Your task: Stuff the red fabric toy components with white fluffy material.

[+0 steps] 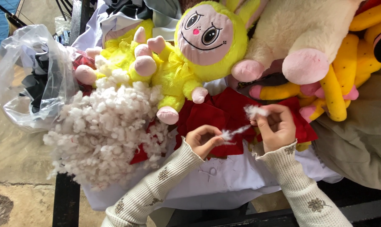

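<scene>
A thin wisp of white stuffing fibre (234, 132) is stretched between the two hands, its long axis running low on the left to high on the right, from the left hand (204, 141) up toward the right hand (276, 126). The left grip is narrow, thumb and forefinger pinched on the lower end of the wisp; the right grip is likewise pinched shut on the upper end, with a fluffier tuft (254, 111) of the same fibre sticking out above its fingers. Both arms wear cream ribbed knit sleeves (157, 185) with small brown flower motifs. The wisp hangs over a piece of red felt-like cloth (218, 111), matte and flat, lying near the front edge of the table on a smooth white sheet (232, 180) that drapes over that edge. Toward the left edge sits a big loose heap of white stuffing (102, 126), lumpy and cotton-like. Behind the red cloth lies a bright yellow plush doll (199, 46) with a round pink stitched face, pink paws and fuzzy pile, and beside it on the left a second yellow plush body (123, 54). At the far right corner are a cream furry toy with pink pads (300, 38) and orange-yellow plush limbs (337, 80). A crinkled clear plastic bag (28, 75) sits off the left edge, above a worn stone floor (14, 151).
</scene>
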